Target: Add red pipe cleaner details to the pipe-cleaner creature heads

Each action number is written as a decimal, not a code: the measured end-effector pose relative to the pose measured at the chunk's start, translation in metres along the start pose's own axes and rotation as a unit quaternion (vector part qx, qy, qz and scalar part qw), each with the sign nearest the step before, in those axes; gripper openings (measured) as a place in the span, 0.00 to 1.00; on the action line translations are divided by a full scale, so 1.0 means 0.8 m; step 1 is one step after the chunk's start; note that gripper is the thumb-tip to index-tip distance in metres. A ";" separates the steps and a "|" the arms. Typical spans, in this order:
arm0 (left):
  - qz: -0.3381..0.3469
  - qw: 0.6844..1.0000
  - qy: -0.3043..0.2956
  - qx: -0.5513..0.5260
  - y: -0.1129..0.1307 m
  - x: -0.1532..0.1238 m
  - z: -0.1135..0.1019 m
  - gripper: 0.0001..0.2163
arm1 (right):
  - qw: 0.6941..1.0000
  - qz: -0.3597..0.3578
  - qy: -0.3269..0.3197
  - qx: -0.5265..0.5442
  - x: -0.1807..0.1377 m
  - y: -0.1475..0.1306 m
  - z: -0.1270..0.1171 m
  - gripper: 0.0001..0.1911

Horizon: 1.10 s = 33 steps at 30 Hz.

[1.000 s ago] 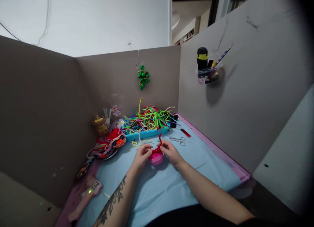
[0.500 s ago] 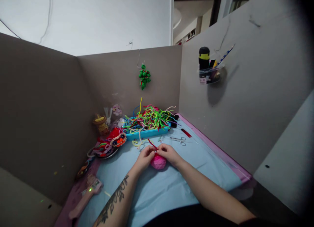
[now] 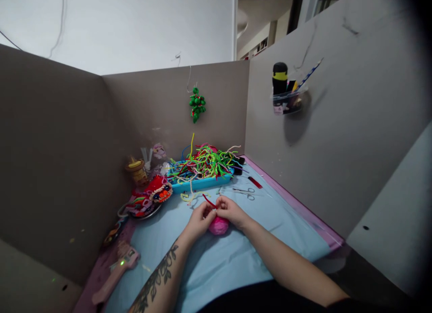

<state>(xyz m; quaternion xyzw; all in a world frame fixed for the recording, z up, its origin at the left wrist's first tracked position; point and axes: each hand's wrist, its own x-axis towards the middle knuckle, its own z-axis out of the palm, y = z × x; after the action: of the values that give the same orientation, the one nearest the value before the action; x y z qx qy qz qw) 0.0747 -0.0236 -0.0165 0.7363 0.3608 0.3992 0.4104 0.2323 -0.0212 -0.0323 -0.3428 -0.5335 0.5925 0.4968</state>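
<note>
A round, bright pink fuzzy ball (image 3: pixel 218 225) is between my hands, just above the blue table cover. My left hand (image 3: pixel 200 218) is closed at its upper left side, fingers pinched by the top. From the other side my right hand (image 3: pixel 231 211) pinches at the same spot, thumb and fingertips together. A red pipe cleaner (image 3: pixel 209 201) sticks up and leftward from between my fingertips. Where it meets the pink ball is hidden by my fingers, so I cannot see which hand grips which part.
Behind my hands stands a blue tray (image 3: pixel 202 183) heaped with coloured pipe cleaners. Scissors (image 3: pixel 245 193) and a red strip (image 3: pixel 255 182) lie right of it. On the left are a plate (image 3: pixel 148 214) of fuzzy pieces and a pink glue gun (image 3: pixel 116 272). Grey panels (image 3: pixel 303 178) enclose the table.
The red pipe cleaner now leans lower and further left. My right fingers have lifted slightly and shifted at the pinch. The whole view has moved a little.
</note>
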 end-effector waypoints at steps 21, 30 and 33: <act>-0.105 0.974 -0.027 -0.199 -0.012 0.005 -0.014 0.15 | 0.992 0.100 -0.047 0.060 0.001 -0.008 -0.026 0.10; -0.102 0.969 -0.070 -0.212 -0.011 0.001 -0.018 0.15 | 0.987 0.096 -0.087 0.092 -0.001 -0.009 -0.021 0.17; -0.094 0.973 -0.070 -0.200 -0.005 0.000 -0.016 0.14 | 0.989 0.092 -0.071 0.095 -0.002 -0.009 -0.016 0.17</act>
<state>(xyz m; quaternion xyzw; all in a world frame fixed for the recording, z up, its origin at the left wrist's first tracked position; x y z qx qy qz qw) 0.0624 -0.0182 -0.0158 0.6280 0.3112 0.3709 0.6093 0.2464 -0.0196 -0.0277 -0.2986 -0.4748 0.7065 0.4315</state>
